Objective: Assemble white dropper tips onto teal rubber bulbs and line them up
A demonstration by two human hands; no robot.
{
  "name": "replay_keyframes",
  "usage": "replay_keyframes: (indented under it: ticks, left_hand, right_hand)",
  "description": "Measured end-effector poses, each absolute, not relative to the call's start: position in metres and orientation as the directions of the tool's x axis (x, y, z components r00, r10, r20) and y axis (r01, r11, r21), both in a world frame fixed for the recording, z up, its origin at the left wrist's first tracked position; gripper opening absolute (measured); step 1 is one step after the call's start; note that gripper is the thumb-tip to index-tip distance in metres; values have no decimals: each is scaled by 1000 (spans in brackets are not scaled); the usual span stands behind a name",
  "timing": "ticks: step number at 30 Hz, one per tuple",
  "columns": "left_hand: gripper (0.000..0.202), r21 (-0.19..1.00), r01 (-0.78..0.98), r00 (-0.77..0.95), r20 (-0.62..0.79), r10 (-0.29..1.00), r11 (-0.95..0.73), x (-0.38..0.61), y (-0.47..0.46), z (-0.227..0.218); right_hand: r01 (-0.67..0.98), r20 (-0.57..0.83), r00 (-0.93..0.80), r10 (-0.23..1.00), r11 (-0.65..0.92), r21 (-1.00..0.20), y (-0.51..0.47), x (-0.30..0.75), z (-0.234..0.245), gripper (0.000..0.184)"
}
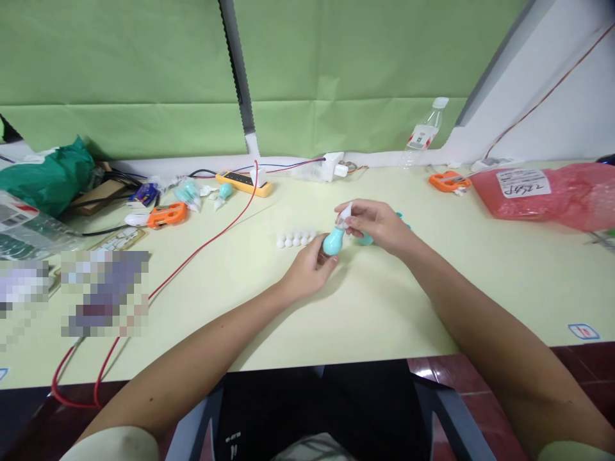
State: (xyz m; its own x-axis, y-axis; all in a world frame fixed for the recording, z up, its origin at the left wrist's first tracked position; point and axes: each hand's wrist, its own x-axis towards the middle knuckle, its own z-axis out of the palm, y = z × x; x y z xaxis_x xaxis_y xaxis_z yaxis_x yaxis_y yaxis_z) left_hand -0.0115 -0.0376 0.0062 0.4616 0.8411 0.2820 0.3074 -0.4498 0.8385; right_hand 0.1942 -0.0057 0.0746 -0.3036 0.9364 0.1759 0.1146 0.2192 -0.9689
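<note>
A turquoise bulb syringe (pixel 333 242) with a pale pointed nozzle is held above the middle of the table. The fingers of my left hand (pixel 307 269) are closed round its rounded bulb. My right hand (pixel 377 224) pinches the nozzle (pixel 344 216) at the upper end. Small white round pieces (pixel 294 239) stand in a row just behind my left hand, partly covered by it. Under my right hand another turquoise piece (pixel 366 239) lies on the table, mostly hidden. More turquoise bits show past the wrist, too small to name.
More turquoise bulbs with nozzles (pixel 188 192) lie at the back left, near a yellow multimeter (pixel 245 183) and an orange-handled tool (pixel 167 216). A red cable (pixel 206 243) crosses the left side. A clear bottle (pixel 425 134) and red plastic bag (pixel 542 195) are at the right.
</note>
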Motion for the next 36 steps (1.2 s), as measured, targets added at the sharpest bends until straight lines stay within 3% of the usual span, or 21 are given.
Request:
replay_keyframes:
  ticks: [3,6,10,17,28,36]
  left_hand:
    - [44,805,350,479,285,830,-479,-11,-38,-1]
    - [25,742,432,500,276,821,-513,-12,-39,-2]
    - [21,701,437,545,293,786,-564,-14,-41,3]
    - [22,695,424,553,309,774,-580,-15,-38,-1]
    - [20,697,427,560,296,774,-575,-14,-39,0]
    - [21,696,418,554,313,771,-583,-14,-40,-1]
  right_hand:
    - [239,231,-192,954,274,-932,7,210,94,30]
    - [385,292,-132,947,320,-866,27,224,112,21]
    - [545,318,-172,932,359,-758,60,235,114,12]
    - [725,188,-298,936,350,-593,101,243,83,23]
    - [715,257,-249,934,357,-602,108,244,80,22]
    - [688,408,-199,891,424,-589,113,235,70,27]
